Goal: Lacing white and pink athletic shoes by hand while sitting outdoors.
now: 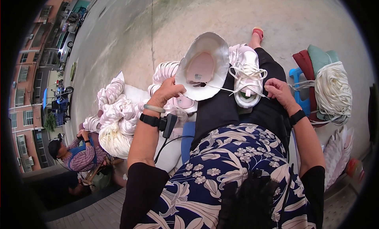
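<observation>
A white lace-up shoe [246,81] rests on my lap, toe toward me, its white laces looped loosely over the top. Left of it, my left hand [170,91] pinches the near rim of a white cup-shaped piece [185,67] with a pink panel and a small label inside. A lace strand [220,88] runs from inside that piece to the shoe. On the shoe's right, my right hand [279,92] has thumb and fingers closed on a lace end; the tip is mostly hidden.
Bundled white-and-pink shoe parts [118,112] are piled at my left. Coiled white laces [333,91] hang over a blue stool [301,91] with folded cloth at my right, above stacked pale parts [338,154]. Another person [85,154] sits at far left, hands raised to similar bundles.
</observation>
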A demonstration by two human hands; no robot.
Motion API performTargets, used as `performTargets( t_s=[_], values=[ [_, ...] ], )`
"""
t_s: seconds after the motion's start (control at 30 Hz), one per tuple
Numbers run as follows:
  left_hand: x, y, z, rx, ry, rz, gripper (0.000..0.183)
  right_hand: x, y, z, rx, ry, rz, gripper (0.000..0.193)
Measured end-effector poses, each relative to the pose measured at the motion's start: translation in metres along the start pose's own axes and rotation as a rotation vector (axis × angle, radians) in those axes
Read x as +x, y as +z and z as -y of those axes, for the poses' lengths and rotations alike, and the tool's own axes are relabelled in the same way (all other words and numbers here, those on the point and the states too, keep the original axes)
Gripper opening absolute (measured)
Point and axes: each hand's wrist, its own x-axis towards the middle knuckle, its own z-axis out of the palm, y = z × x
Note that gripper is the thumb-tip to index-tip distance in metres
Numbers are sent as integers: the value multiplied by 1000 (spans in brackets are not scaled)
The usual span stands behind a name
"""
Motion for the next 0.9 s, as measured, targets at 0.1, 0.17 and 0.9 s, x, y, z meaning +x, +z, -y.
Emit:
performTargets(
  t_s=[0.1,0.17,0.9],
  values=[
    [-1,6,8,-183,72,111,47,-2,7,6,-295,-122,28,28],
    [-4,10,10,-245,153,187,50,-1,14,9,-496,-176,3,33],
    [-20,128,-41,545,827,-155,40,11,15,11,-739,-262,-65,41]
  ],
)
